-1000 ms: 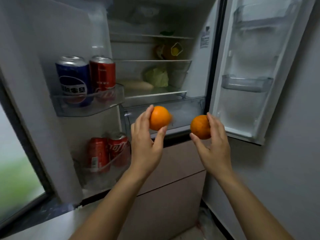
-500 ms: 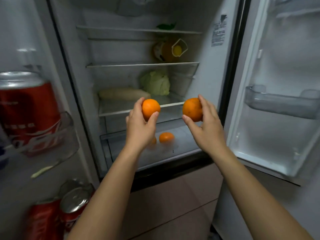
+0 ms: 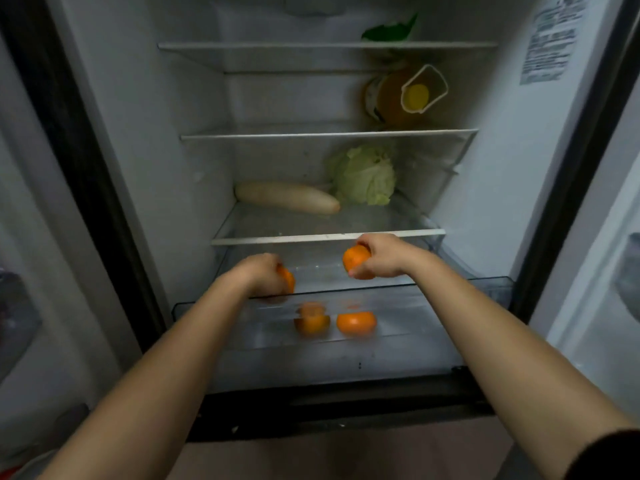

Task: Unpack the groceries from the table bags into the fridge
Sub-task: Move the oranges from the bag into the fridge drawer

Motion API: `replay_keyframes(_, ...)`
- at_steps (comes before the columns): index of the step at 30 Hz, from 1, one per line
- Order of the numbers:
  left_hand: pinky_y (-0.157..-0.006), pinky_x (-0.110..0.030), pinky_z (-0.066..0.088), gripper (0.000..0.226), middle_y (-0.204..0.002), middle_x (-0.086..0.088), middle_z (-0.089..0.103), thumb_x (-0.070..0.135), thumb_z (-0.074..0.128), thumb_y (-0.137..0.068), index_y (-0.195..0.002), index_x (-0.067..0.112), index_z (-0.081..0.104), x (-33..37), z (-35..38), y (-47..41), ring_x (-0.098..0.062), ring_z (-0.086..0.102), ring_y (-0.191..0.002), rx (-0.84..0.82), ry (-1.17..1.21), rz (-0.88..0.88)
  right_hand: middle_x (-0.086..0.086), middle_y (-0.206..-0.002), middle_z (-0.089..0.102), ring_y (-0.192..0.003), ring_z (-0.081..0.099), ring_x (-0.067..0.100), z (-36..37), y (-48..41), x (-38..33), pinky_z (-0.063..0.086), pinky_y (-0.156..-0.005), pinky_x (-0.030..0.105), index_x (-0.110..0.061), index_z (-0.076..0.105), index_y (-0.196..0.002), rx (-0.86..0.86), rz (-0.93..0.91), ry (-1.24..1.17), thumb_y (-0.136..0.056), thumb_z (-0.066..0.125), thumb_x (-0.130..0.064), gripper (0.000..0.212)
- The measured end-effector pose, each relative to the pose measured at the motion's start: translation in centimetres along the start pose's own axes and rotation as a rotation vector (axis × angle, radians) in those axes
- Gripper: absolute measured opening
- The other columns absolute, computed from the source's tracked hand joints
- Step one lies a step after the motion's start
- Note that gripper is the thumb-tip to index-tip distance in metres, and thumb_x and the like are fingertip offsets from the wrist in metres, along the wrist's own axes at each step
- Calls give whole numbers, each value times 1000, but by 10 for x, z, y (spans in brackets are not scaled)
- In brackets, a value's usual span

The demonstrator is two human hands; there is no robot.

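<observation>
Closest to me, under both forearms, a brownish panel (image 3: 346, 452) runs below the dark bottom frame of the open fridge (image 3: 194, 133). A dark sleeve (image 3: 609, 455) shows on my right arm.

Just beyond the frame, a clear drawer (image 3: 433, 327) is pulled out toward me, and both hands reach over it. Two loose oranges lie on its floor, seen through its front wall, below and between my hands: one orange (image 3: 311, 323) on the left, another orange (image 3: 356, 323) just beside it.

My left hand (image 3: 258, 273) curls down around a third orange (image 3: 288, 279), with only its right edge showing past my fingers. My right hand (image 3: 381, 254) grips a fourth orange (image 3: 355, 259) from above, slightly farther in, fingers wrapped over its top.

Directly behind my right hand, the white front rim of a glass shelf (image 3: 329, 238) crosses the fridge. On that shelf, past my hands, a long white radish (image 3: 287, 197) lies on its side, touching a pale green cabbage (image 3: 363, 174) to its right.

One shelf up, a bottle of orange liquid (image 3: 391, 95) with a yellow cap lies tipped toward me. Highest, something green (image 3: 389, 29) sits on the top shelf; a printed label (image 3: 550, 39) is on the right wall.
</observation>
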State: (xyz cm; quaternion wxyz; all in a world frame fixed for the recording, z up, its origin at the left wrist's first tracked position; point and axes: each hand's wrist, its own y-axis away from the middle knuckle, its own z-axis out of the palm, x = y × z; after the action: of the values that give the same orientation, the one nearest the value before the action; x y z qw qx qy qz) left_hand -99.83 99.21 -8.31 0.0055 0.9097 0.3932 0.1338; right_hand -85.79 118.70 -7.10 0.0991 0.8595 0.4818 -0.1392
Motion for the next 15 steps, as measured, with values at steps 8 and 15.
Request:
replay_keyframes(8, -101, -32, 40, 43, -142, -9, 53, 29, 56, -99, -140, 16, 51, 2, 12, -25, -26, 52, -126, -309, -167, 40, 10, -133, 58, -104, 66, 27, 25, -36, -5, 58, -91, 42, -17, 52, -142, -308, -45, 107, -88, 72, -31, 59)
replay_keyframes(15, -99, -33, 46, 51, -146, -8, 50, 22, 62, -96, -144, 18, 47, 0, 19, -29, -25, 54, -125, -352, -124, 14, -1, -152, 41, -126, 51, 24, 34, -32, -5, 49, -89, 29, -35, 33, -153, -509, -104, 125, -93, 66, -22, 70)
